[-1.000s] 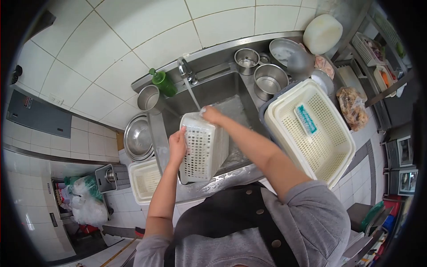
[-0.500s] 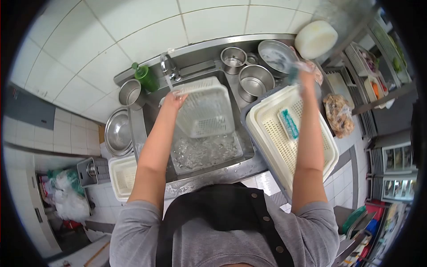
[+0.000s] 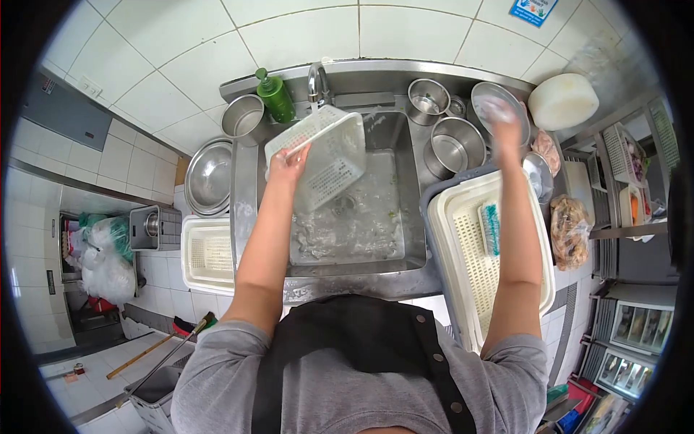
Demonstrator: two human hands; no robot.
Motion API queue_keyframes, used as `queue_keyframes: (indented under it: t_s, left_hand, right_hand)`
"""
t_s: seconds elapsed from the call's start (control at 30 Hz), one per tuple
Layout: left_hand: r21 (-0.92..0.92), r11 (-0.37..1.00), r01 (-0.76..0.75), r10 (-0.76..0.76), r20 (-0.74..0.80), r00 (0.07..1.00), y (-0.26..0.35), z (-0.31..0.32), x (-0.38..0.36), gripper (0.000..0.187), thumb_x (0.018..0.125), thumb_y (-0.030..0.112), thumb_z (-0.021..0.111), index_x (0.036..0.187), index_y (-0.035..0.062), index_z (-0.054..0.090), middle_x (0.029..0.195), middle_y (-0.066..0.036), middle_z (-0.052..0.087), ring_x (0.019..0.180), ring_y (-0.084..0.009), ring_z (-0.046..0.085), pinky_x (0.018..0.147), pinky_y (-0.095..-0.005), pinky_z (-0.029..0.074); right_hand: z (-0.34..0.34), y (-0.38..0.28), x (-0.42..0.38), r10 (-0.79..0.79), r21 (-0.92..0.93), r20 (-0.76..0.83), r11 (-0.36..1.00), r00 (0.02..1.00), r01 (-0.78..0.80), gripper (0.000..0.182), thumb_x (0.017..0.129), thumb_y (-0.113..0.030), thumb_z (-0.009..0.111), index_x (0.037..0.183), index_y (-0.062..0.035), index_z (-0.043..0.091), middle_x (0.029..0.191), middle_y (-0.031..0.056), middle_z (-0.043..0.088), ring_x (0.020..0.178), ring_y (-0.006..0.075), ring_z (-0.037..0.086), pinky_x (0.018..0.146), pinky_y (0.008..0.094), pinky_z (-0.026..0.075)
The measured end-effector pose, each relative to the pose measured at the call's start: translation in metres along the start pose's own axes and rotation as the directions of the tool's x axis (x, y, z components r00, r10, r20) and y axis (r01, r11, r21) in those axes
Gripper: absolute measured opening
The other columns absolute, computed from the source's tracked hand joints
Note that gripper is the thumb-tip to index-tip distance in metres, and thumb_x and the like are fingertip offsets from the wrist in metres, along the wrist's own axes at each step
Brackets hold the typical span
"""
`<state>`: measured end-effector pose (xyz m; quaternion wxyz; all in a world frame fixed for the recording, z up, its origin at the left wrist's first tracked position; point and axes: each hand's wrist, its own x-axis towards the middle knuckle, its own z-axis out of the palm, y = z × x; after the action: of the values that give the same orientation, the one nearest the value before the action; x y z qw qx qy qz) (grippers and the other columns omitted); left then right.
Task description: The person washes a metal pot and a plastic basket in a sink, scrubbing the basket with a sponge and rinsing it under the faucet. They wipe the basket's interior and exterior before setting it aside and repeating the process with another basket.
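Note:
My left hand (image 3: 288,166) grips the near rim of a white perforated plastic basket (image 3: 329,163), which is tilted over the steel sink (image 3: 416,217). Under it, shallow water in the sink bubbles, with small green scraps at the right. The faucet (image 3: 316,83) is just behind the basket. Blurred by motion, my right hand (image 3: 504,119) is at a round metal bowl (image 3: 486,98) holding whitish suds; its fingers cannot be made out. Below my right forearm, a brush with teal bristles (image 3: 491,228) lies in a cream perforated basket (image 3: 463,286).
Steel pots (image 3: 454,147) stand right of the sink. A green pump bottle (image 3: 275,98) and another pot (image 3: 244,119) stand at its back left. Metal bowls (image 3: 208,177) and a cream basket (image 3: 207,253) are at the left. A filled plastic bag (image 3: 570,231) sits far right.
The white basket has tipped further and moved left relative to the sink, still in my left hand. My right hand has shifted over the bowl; the teal thing at it earlier no longer shows there.

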<state>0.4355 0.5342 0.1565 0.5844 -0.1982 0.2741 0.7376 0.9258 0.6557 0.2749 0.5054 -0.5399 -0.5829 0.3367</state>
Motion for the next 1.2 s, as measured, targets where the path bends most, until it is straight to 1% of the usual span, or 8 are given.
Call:
queue_keyframes:
  t_s: [0.1, 0.2, 0.43, 0.53, 0.67, 0.83, 0.93, 1.2]
  left_hand:
    - [-0.102, 0.993, -0.060, 0.052, -0.074, 0.996, 0.005, -0.018, -0.023, 0.040, 0.097, 0.003, 0.025, 0.133, -0.0067, 0.039, 0.135, -0.025, 0.051, 0.125, -0.0425, 0.050, 0.104, -0.0609, 0.043]
    - [-0.147, 0.986, -0.084, 0.076, -0.058, 0.995, 0.011, -0.052, -0.016, 0.039, 0.098, 0.004, 0.027, 0.133, -0.0064, 0.040, 0.134, -0.025, 0.052, 0.126, -0.0411, 0.051, 0.104, -0.0603, 0.043]
    - [-0.230, 0.961, -0.153, 0.125, -0.133, 0.983, 0.004, -0.077, -0.042, 0.036, 0.099, 0.007, 0.029, 0.126, -0.0086, 0.044, 0.129, -0.024, 0.056, 0.121, -0.0385, 0.055, 0.104, -0.0551, 0.045]
    - [-0.211, 0.963, -0.170, 0.132, -0.180, 0.975, -0.002, -0.076, -0.047, 0.034, 0.099, 0.008, 0.029, 0.123, -0.0098, 0.046, 0.127, -0.024, 0.056, 0.120, -0.0379, 0.056, 0.103, -0.0540, 0.046]
    - [-0.271, 0.945, -0.185, 0.128, -0.217, 0.968, -0.002, -0.078, -0.042, 0.037, 0.099, 0.006, 0.028, 0.127, -0.0097, 0.044, 0.131, -0.025, 0.055, 0.123, -0.0389, 0.054, 0.106, -0.0547, 0.043]
    - [-0.296, 0.939, -0.176, 0.120, -0.199, 0.973, -0.011, -0.057, -0.040, 0.037, 0.098, 0.005, 0.029, 0.126, -0.0121, 0.045, 0.129, -0.026, 0.055, 0.121, -0.0391, 0.055, 0.105, -0.0535, 0.045]
    - [-0.270, 0.949, -0.165, 0.127, -0.154, 0.980, -0.017, -0.047, -0.051, 0.035, 0.096, 0.003, 0.031, 0.125, -0.0118, 0.045, 0.128, -0.025, 0.056, 0.120, -0.0382, 0.056, 0.105, -0.0515, 0.046]
    - [-0.233, 0.958, -0.166, 0.190, 0.085, 0.978, -0.017, -0.036, -0.143, 0.042, 0.087, -0.005, 0.037, 0.128, -0.0102, 0.045, 0.129, -0.022, 0.057, 0.122, -0.0343, 0.055, 0.109, -0.0461, 0.045]
  right_hand:
    - [0.142, -0.068, -0.042, -0.193, 0.061, 0.620, 0.978, 0.761, 0.198, 0.026, 0.090, -0.011, 0.058, 0.114, -0.0080, 0.068, 0.110, 0.0049, 0.069, 0.102, 0.0144, 0.063, 0.090, 0.0304, 0.049]
    - [0.258, -0.050, -0.064, 0.090, 0.240, 0.807, 0.854, 0.584, -0.462, 0.027, 0.093, -0.006, 0.053, 0.116, 0.0040, 0.062, 0.112, 0.0161, 0.066, 0.104, 0.0220, 0.064, 0.088, 0.0308, 0.053]
    - [0.399, 0.008, -0.068, 0.246, 0.491, 0.863, -0.202, 0.442, -0.847, 0.034, 0.095, 0.006, 0.038, 0.127, 0.0173, 0.042, 0.125, 0.0305, 0.053, 0.115, 0.0413, 0.058, 0.096, 0.0441, 0.056]
    - [0.508, 0.136, -0.047, -0.305, 0.503, 0.577, 0.864, 0.757, -0.035, 0.041, 0.098, -0.035, 0.055, 0.110, 0.0024, 0.066, 0.097, 0.0194, 0.070, 0.096, 0.0337, 0.067, 0.074, 0.0333, 0.056]
    - [0.441, -0.019, -0.063, 0.460, -0.066, 0.665, 0.821, 0.588, -0.567, 0.037, 0.094, -0.040, 0.058, 0.089, -0.0069, 0.074, 0.080, 0.0071, 0.071, 0.062, 0.0202, 0.060, 0.058, 0.0307, 0.047]
    - [0.388, -0.056, -0.049, 0.419, -0.326, 0.854, 0.894, 0.310, -0.308, 0.040, 0.093, -0.039, 0.058, 0.094, -0.0011, 0.071, 0.077, 0.0101, 0.070, 0.057, 0.0182, 0.059, 0.058, 0.0311, 0.048]
    - [0.377, -0.015, -0.051, 0.013, -0.254, 0.881, 0.856, 0.473, 0.450, 0.029, 0.081, -0.011, 0.060, 0.107, -0.0011, 0.068, 0.093, 0.0181, 0.071, 0.101, 0.0320, 0.066, 0.088, 0.0396, 0.051]
    - [0.322, -0.024, -0.070, 0.009, -0.275, 0.644, 0.936, 0.765, 0.220, 0.028, 0.078, -0.022, 0.068, 0.103, -0.0113, 0.073, 0.098, 0.0207, 0.069, 0.097, 0.0387, 0.065, 0.085, 0.0422, 0.051]
